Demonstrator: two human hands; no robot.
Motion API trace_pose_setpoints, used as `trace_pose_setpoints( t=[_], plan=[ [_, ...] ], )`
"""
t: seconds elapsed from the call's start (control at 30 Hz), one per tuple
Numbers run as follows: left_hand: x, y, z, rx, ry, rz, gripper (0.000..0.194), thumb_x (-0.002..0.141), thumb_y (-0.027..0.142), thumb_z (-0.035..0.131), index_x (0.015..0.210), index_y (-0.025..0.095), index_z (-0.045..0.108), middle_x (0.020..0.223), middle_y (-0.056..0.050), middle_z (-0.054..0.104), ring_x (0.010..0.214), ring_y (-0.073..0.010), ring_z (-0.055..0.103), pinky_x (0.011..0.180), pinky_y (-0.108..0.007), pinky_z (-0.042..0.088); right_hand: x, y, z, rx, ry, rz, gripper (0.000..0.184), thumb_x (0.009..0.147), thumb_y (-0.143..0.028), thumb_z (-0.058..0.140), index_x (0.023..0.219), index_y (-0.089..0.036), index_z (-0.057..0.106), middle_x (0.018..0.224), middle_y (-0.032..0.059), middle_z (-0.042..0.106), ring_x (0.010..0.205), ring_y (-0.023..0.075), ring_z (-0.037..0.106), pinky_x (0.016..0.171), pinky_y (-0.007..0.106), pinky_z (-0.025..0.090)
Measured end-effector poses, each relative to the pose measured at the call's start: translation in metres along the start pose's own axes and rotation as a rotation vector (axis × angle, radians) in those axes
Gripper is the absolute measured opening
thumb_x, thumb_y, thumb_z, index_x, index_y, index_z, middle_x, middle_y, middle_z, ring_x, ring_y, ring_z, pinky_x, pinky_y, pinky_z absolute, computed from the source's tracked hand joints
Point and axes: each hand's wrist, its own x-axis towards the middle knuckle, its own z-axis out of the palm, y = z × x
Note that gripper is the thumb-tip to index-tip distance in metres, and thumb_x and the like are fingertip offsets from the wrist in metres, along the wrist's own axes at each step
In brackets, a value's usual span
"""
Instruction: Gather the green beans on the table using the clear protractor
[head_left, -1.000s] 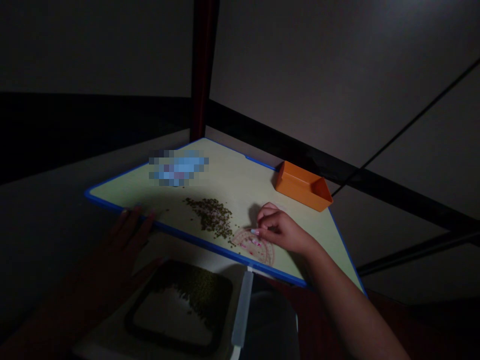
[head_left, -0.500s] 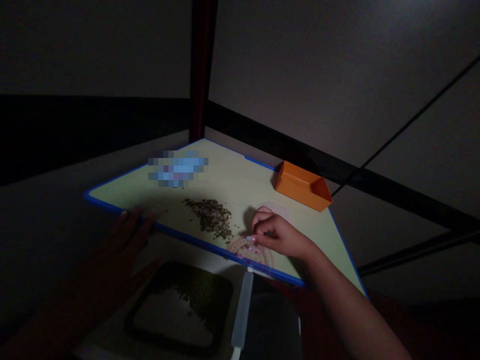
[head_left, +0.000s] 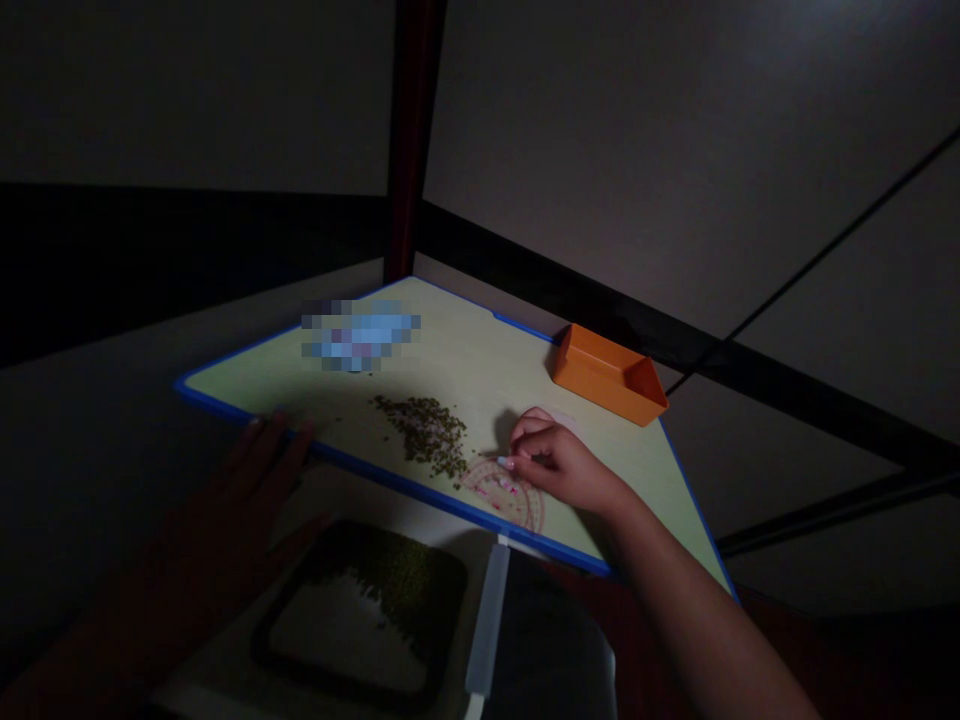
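Observation:
My right hand [head_left: 559, 462] hovers low over a pale board [head_left: 480, 370] with a blue rim, thumb and fingertips pinched together. Whatever the pinch may hold is too small to see. Below its fingertips is a printed pink half-circle scale [head_left: 529, 512] with small pink marks. To the left of the fingers lies a loose pile of small green-brown grains, like mung beans [head_left: 431, 435]. In deep shadow, my left hand [head_left: 247, 490] lies with fingers stretched out over the board's near left edge. A dark-rimmed square tray [head_left: 277, 610] below holds many more green grains.
An orange open box [head_left: 611, 385] stands at the board's far right edge. A blurred blue patch [head_left: 367, 338] covers the back left. One light grey bar [head_left: 487, 620] runs down beside the tray. Walls meet at a dark red post [head_left: 409, 140] behind.
The view has shifted slightly, moving the scene a little to the right. My right hand keeps its pinch near the half-circle scale. My left hand stays at the board's edge.

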Motion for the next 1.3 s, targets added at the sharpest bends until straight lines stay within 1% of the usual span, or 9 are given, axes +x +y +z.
trace_pose_setpoints(
  t=[0.2, 0.27, 0.4, 0.5, 0.6, 0.77, 0.9, 1.13, 1.3],
  plan=[
    [0.002, 0.005, -0.005, -0.003, 0.014, 0.004, 0.08, 0.077, 0.063, 0.026, 0.14, 0.015, 0.015, 0.151, -0.019, 0.024, 0.142, -0.0317, 0.014, 0.106, -0.054, 0.035, 0.0, -0.004, 0.0, 0.071, -0.055, -0.022, 0.034, 0.088, -0.033, 0.053, 0.058, -0.017, 0.054, 0.072, 0.0017, 0.053, 0.076, 0.0138, 0.047, 0.08, 0.032, 0.037],
    [0.003, 0.006, -0.006, -0.003, 0.009, 0.002, 0.08, 0.077, 0.063, 0.026, 0.14, 0.015, 0.016, 0.15, -0.02, 0.024, 0.142, -0.0323, 0.014, 0.106, -0.054, 0.035, 0.0, -0.004, 0.0, 0.099, -0.075, -0.034, 0.033, 0.088, -0.032, 0.053, 0.059, -0.017, 0.055, 0.073, 0.0017, 0.054, 0.077, 0.0136, 0.048, 0.08, 0.032, 0.037],
    [0.002, 0.005, -0.003, -0.005, -0.008, -0.003, 0.081, 0.077, 0.064, 0.026, 0.141, 0.016, 0.013, 0.152, -0.018, 0.02, 0.142, -0.0317, 0.013, 0.106, -0.054, 0.034, 0.0, -0.001, 0.001, 0.08, -0.021, -0.025, 0.033, 0.087, -0.031, 0.054, 0.058, -0.017, 0.054, 0.074, 0.0022, 0.054, 0.079, 0.0141, 0.048, 0.08, 0.032, 0.037],
    [0.001, 0.003, -0.001, -0.01, 0.01, 0.004, 0.081, 0.076, 0.065, 0.023, 0.141, 0.018, 0.012, 0.152, -0.017, 0.021, 0.142, -0.0309, 0.014, 0.105, -0.054, 0.036, 0.001, 0.002, 0.003, 0.035, 0.022, -0.014, 0.035, 0.087, -0.031, 0.054, 0.056, -0.016, 0.053, 0.073, 0.0026, 0.054, 0.078, 0.0144, 0.047, 0.078, 0.032, 0.037],
    [0.0, 0.001, 0.001, -0.003, 0.034, 0.009, 0.08, 0.076, 0.065, 0.023, 0.141, 0.02, 0.011, 0.153, -0.015, 0.02, 0.142, -0.0296, 0.014, 0.105, -0.054, 0.037, 0.004, 0.002, 0.004, 0.027, 0.009, -0.026, 0.035, 0.088, -0.032, 0.054, 0.056, -0.016, 0.055, 0.073, 0.0026, 0.054, 0.077, 0.014, 0.048, 0.079, 0.031, 0.036],
    [-0.001, 0.001, 0.0, 0.01, 0.021, 0.02, 0.081, 0.076, 0.065, 0.026, 0.141, 0.019, 0.01, 0.153, -0.014, 0.018, 0.143, -0.0291, 0.011, 0.107, -0.053, 0.034, 0.006, -0.003, 0.004, 0.065, -0.039, -0.049, 0.035, 0.088, -0.032, 0.053, 0.057, -0.016, 0.054, 0.071, 0.0017, 0.053, 0.075, 0.013, 0.048, 0.08, 0.031, 0.036],
    [0.0, 0.002, -0.001, 0.014, 0.015, 0.019, 0.081, 0.076, 0.065, 0.023, 0.141, 0.018, 0.011, 0.153, -0.015, 0.019, 0.143, -0.0286, 0.011, 0.106, -0.053, 0.035, 0.004, -0.003, 0.003, 0.099, -0.065, -0.066, 0.032, 0.088, -0.031, 0.053, 0.06, -0.017, 0.055, 0.074, 0.0016, 0.054, 0.077, 0.0129, 0.049, 0.082, 0.031, 0.036],
    [0.0, 0.002, -0.001, 0.008, 0.018, 0.011, 0.082, 0.076, 0.066, 0.023, 0.14, 0.017, 0.015, 0.152, -0.015, 0.021, 0.143, -0.0299, 0.012, 0.106, -0.053, 0.034, 0.005, -0.003, 0.005, 0.071, 0.012, -0.057, 0.031, 0.087, -0.029, 0.055, 0.058, -0.017, 0.055, 0.074, 0.0019, 0.054, 0.078, 0.0132, 0.048, 0.081, 0.031, 0.036],
    [0.002, 0.001, 0.0, -0.011, 0.027, 0.015, 0.082, 0.076, 0.066, 0.024, 0.141, 0.018, 0.012, 0.153, -0.015, 0.02, 0.143, -0.0301, 0.012, 0.107, -0.054, 0.034, 0.01, -0.004, 0.011, 0.047, 0.018, -0.059, 0.032, 0.087, -0.029, 0.055, 0.056, -0.016, 0.055, 0.073, 0.0018, 0.054, 0.077, 0.0133, 0.048, 0.079, 0.03, 0.037]
  ],
)
